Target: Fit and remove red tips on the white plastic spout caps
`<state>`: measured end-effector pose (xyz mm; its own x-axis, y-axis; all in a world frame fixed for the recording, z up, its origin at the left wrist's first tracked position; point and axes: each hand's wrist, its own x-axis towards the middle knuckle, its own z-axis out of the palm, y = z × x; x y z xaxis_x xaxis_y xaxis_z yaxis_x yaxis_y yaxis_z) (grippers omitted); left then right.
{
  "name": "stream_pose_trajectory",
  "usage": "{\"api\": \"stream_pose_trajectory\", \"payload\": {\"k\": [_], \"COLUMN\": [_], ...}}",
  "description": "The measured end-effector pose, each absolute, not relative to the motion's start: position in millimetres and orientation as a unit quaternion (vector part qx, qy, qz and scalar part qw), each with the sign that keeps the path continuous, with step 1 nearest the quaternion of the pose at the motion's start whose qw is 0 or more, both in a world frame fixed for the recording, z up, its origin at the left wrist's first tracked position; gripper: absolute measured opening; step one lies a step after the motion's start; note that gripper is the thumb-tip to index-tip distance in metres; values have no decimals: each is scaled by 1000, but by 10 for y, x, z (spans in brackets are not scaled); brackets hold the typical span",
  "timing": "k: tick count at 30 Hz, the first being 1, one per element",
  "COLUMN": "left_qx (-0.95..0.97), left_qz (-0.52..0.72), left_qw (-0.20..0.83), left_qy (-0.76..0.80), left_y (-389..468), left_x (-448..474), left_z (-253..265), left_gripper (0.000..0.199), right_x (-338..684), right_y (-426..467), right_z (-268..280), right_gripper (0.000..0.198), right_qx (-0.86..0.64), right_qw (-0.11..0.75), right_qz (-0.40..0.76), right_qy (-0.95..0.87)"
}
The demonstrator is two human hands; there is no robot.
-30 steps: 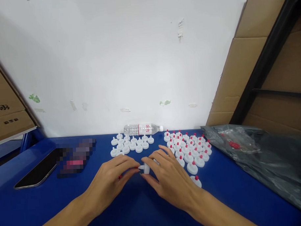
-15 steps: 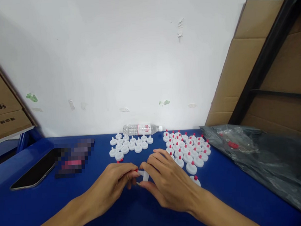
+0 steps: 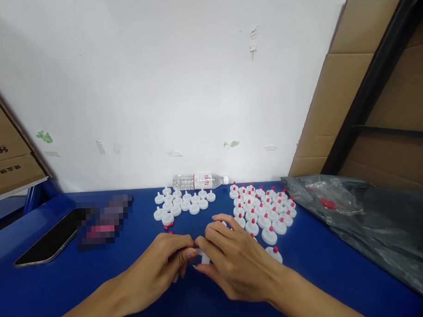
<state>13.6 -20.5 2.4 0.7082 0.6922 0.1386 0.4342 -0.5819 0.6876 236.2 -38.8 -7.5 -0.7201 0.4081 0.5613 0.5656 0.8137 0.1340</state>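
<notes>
both hands [image 3: 201,258] pinch white cap [image 3: 204,257] above blue table [image 3: 45,284], fingertips touching.

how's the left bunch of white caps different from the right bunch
The left caps have bare white spouts; the right caps each carry a red tip. The left bunch is smaller, the right has clearly more. Both stand spout-up in rows on the blue table, in front of the lying bottle.

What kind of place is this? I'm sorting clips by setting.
Probably a small workshop or packing room. Rows of white caps and red-tipped caps cover a blue table, cardboard sheets lean on the wall, and both hands work one cap.
</notes>
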Motion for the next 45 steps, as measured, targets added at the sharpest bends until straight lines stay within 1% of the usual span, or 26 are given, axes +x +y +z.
{"api": "stream_pose_trajectory", "payload": {"k": [3,7,9,11,13,14,15,17,18,20,22,25,28,31,35,38,41,45], "left_qx": [862,870,876,876,865,859,854,851,851,851,849,842,838,836,833,834,834,832], "left_qz": [226,271,275,288,326,348,367,382,382,381,384,398,402,398,397,398,389,371], "left_qw": [310,209,177,169,155,141,123,87,73,54,45,47,58,71,83,81,76,59], "left_qy": [332,354,354,349,348,348,348,350,352,358,361,361,364,371,376,373,385,408], "left_y": [-224,-244,-248,-241,-218,-202,-183,-141,-119,-78,-43,-8,-4,-23,-39,-40,-46,-31], "left_x": [148,163,152,126,92,75,59,32,21,3,-11,-24,-22,-10,0,-3,-6,-22], "left_z": [13,30,44,59,70,74,74,66,57,29,-1,-28,-20,4,15,11,15,43], "left_gripper": [40,38,36,28,23,28,37,58,65,71,69,64,61,62,60,59,57,57], "right_x": [2339,2274,2256,2275,2338,2382,2432,2529,2569,2620,2625,2566,2492,2455,2464,2489,2508,2514], "right_y": [-397,-418,-430,-432,-409,-388,-361,-297,-266,-217,-197,-223,-275,-298,-271,-243,-229,-218], "right_z": [-60,-36,-16,16,62,89,116,164,181,195,179,118,55,18,-11,-29,-33,-23], "right_gripper": [22,15,15,18,17,13,10,10,12,14,14,10,6,10,13,13,8,4], "right_qx": [-278,-323,-331,-346,-370,-383,-394,-407,-408,-400,-385,-371,-359,-347,-362,-377,-382,-400], "right_qw": [270,272,279,301,337,355,371,393,401,412,416,403,367,310,251,226,207,190], "right_qz": [-150,-126,-109,-97,-95,-95,-95,-96,-95,-93,-88,-78,-57,-26,-18,-28,-45,-107], "right_qy": [-910,-898,-895,-883,-860,-848,-835,-819,-815,-814,-819,-833,-856,-885,-897,-898,-899,-890]}}
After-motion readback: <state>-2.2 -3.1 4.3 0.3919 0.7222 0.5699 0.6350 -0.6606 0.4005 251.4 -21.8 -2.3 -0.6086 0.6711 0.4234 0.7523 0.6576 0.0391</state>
